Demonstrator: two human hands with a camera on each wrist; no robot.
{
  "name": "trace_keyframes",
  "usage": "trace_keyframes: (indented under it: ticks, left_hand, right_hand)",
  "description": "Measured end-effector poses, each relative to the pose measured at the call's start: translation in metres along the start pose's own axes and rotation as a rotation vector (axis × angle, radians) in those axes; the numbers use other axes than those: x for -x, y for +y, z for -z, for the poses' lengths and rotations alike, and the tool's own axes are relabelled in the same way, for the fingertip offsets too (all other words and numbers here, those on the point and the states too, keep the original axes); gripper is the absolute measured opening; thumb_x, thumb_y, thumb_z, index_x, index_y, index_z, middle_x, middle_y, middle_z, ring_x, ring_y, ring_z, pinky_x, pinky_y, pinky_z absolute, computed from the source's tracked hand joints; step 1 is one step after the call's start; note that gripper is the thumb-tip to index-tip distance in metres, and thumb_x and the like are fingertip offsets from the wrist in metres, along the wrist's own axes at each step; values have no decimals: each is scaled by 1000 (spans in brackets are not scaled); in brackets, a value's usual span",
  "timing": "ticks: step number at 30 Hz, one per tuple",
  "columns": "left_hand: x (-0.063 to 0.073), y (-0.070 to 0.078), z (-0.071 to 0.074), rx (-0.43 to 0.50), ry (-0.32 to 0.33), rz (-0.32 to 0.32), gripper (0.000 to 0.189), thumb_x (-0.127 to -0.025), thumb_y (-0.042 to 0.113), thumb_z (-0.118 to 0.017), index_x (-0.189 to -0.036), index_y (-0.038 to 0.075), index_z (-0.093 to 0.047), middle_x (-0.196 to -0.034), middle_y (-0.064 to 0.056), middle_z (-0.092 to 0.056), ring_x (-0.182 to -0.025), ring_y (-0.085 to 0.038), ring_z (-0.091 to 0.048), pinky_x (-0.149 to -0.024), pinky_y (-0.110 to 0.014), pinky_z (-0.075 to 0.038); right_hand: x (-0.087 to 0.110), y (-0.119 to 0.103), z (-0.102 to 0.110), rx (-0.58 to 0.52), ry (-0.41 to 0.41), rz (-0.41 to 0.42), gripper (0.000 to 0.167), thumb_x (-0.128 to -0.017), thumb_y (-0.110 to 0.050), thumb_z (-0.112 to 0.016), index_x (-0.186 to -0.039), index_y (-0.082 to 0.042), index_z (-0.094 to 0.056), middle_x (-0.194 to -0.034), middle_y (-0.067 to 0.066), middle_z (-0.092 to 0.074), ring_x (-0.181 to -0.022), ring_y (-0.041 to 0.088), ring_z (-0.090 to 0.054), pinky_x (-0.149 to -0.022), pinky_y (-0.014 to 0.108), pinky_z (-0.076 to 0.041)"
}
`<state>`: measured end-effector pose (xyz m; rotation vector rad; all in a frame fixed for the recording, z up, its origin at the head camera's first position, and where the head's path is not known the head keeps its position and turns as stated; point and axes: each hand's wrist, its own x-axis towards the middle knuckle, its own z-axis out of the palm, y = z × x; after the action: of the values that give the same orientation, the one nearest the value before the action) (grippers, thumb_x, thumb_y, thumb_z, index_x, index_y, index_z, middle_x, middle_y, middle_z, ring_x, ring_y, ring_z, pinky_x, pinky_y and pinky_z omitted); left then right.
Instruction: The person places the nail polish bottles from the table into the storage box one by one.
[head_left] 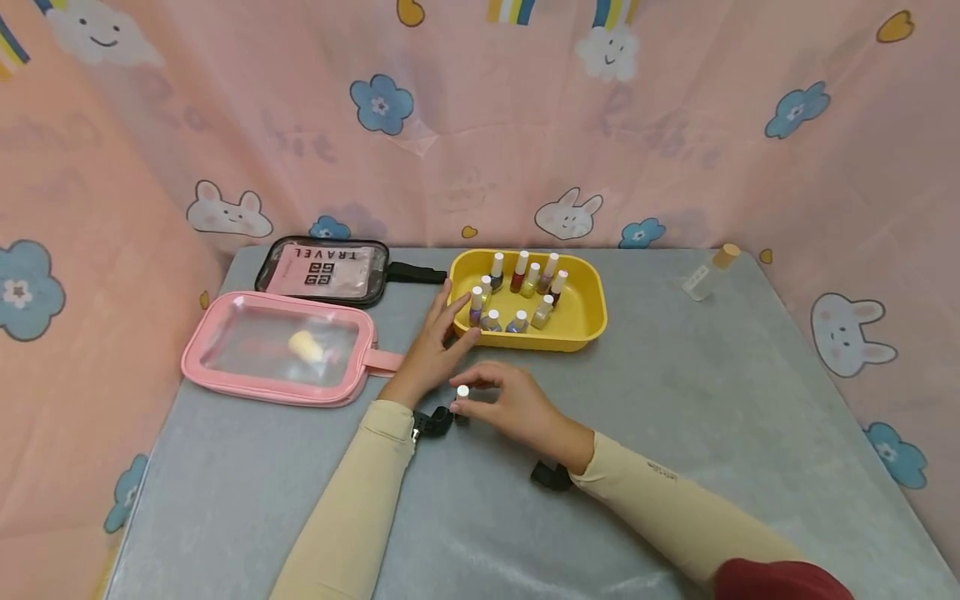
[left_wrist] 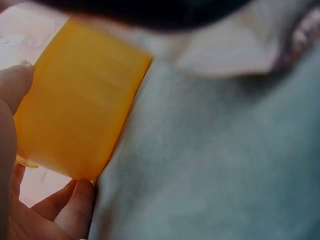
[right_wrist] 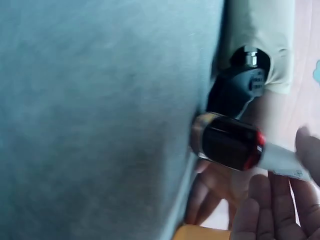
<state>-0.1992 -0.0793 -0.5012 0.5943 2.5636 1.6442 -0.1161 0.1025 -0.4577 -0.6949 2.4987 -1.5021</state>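
A yellow tray point(head_left: 581, 304) holds several small nail polish bottles with white caps, mostly along its left side and middle. My left hand point(head_left: 431, 346) rests at the tray's left end, fingers spread. In the left wrist view, thumb and fingertips touch the tray's outer wall point(left_wrist: 85, 100). Before the tray, my right hand point(head_left: 517, 404) pinches the white cap of a dark nail polish bottle point(head_left: 462, 415). The right wrist view shows this nail polish bottle point(right_wrist: 227, 142) as dark red, its base close to the grey tabletop. Whether it touches the table, I cannot tell.
Left of the tray lie a clear pouch with pink edges point(head_left: 277, 392), a yellow item point(head_left: 305, 346) showing in it, and a black-edged travel pouch point(head_left: 322, 271). A clear bottle with a gold cap point(head_left: 705, 277) stands at the back right. A patterned curtain point(head_left: 465, 150) hangs behind the table.
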Motion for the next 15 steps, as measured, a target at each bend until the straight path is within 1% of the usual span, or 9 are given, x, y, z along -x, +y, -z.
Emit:
trace_keyframes:
  ticks: [2,4,6,7,9,10,11,13,15]
  left_hand:
    - [0,-1,0,-14,6,-1,65,-108,40,-63,-166,24,-39,-178,6,0,-161,-25,-10,-127,-51,-21]
    - [0,-1,0,-23,9,-3,65,-108,40,-62,-166,24,-39,-178,6,0,-162,-25,-9,-127,-52,-20]
    - [-1,-1,-1,-33,7,0,66,-107,43,-62,-166,24,-38,-178,7,0,-162,-25,-10,-127,-54,-19]
    - [-1,-1,-1,-34,5,2,66,-107,44,-62,-166,25,-38,-178,7,0,-162,-25,-10,-127,-54,-19]
    - [-1,-1,-1,-33,0,9,67,-107,48,-61,-166,26,-38,-178,9,1,-162,-25,-10,-127,-55,-19]
    - [-1,0,-1,-33,-1,16,68,-107,49,-61,-166,28,-38,-178,10,1,-162,-24,-10,-127,-55,-19]
    - [-1,0,-1,-29,-1,21,68,-106,51,-60,-166,29,-38,-178,11,1,-162,-24,-10,-127,-55,-19]
    - [0,1,0,-20,-2,27,68,-106,52,-60,-166,29,-38,-177,12,1,-162,-24,-9,-127,-55,-19]
    - [1,0,1,-21,-1,34,68,-106,52,-60,-166,30,-38,-177,14,2,-162,-23,-9,-127,-54,-18]
  right_hand:
    - [-1,3,0,-29,-1,-21,25,-92,-14,-86,-114,-4,-79,-109,-1,-76,-103,17,-71,-96,39,-59]
    - [-1,4,4,-53,-4,-34,22,-93,-14,-85,-111,-4,-80,-105,-2,-77,-99,16,-72,-92,38,-60]
    - [-1,-2,15,-54,6,-33,19,-92,-13,-85,-109,-5,-81,-102,-3,-77,-96,15,-71,-91,37,-60]
    - [-3,-7,24,-41,21,-28,19,-92,-14,-86,-109,-6,-81,-101,-2,-78,-95,16,-71,-89,37,-60]
    - [-9,-20,47,-16,67,-24,20,-91,-15,-86,-109,-7,-82,-102,-1,-78,-95,17,-70,-88,36,-60]
    - [-15,-28,61,-5,100,-16,21,-91,-15,-87,-109,-6,-82,-102,0,-78,-94,19,-70,-86,35,-60]
    - [-22,-34,76,-13,126,-28,21,-92,-16,-86,-109,-6,-81,-101,1,-78,-94,20,-71,-85,33,-60]
    - [-41,-44,106,-24,177,-61,25,-92,-21,-86,-112,-7,-81,-103,3,-79,-94,22,-72,-80,31,-61]
    - [-64,-45,134,-52,204,-95,28,-93,-25,-85,-114,-7,-79,-105,4,-79,-97,23,-73,-82,29,-60]
